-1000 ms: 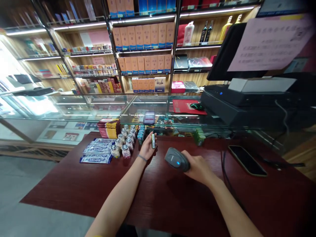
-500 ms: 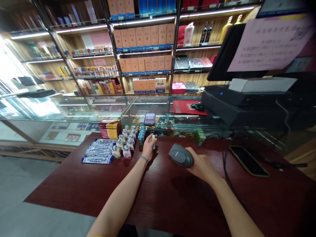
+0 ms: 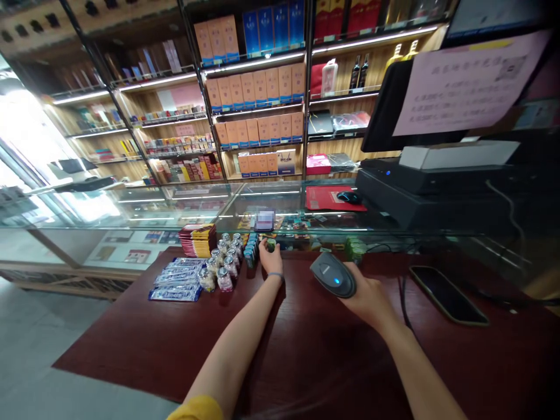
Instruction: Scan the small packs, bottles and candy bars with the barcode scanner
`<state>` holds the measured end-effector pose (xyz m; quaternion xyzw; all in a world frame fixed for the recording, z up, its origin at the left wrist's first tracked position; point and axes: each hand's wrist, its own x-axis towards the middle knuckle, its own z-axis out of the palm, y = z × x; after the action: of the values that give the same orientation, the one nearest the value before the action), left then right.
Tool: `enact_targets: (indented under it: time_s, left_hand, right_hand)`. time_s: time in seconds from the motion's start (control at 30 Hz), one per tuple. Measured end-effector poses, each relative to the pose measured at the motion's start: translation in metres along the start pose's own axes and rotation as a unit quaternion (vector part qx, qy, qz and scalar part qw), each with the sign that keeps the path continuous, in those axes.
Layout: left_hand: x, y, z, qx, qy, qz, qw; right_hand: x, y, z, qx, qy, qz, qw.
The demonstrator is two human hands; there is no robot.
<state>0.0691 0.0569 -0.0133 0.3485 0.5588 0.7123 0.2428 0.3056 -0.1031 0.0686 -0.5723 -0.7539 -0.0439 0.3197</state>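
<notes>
Left hand (image 3: 271,259) at the far edge of the surface (image 3: 306,350), fingers closed round a small green pack (image 3: 271,245), just beside the row of teal packs (image 3: 250,252) on its left. Pack sits at the fingertips, mostly hidden; long axis cannot be told. Right hand (image 3: 367,294) well to the right and nearer the body, wrapped round a dark scanner (image 3: 333,274), blue light lit, nose aimed up-left toward the pack. Left hand is the nearer. Small jars (image 3: 223,262) further left.

Right hand (image 3: 366,294) holding scanner (image 3: 333,274), dark-red table (image 3: 306,350)
</notes>
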Motion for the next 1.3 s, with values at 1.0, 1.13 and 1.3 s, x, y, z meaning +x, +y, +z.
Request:
enact_targets:
  time_s: [1.0,1.13,1.3]
  left_hand:
    - [0.001,0.007,0.012,0.12,0.04,-0.017,0.992]
    - [0.0,0.008,0.011,0.121,0.038,-0.007,0.992]
    - [-0.002,0.012,0.01,0.094,0.037,-0.027,0.995]
  right_hand:
    - [-0.007,0.01,-0.003,0.071,0.011,0.076,0.995]
    - [-0.007,0.009,-0.004,0.074,0.008,0.075,0.994]
    - [-0.006,0.009,-0.002,0.072,0.024,0.078,0.994]
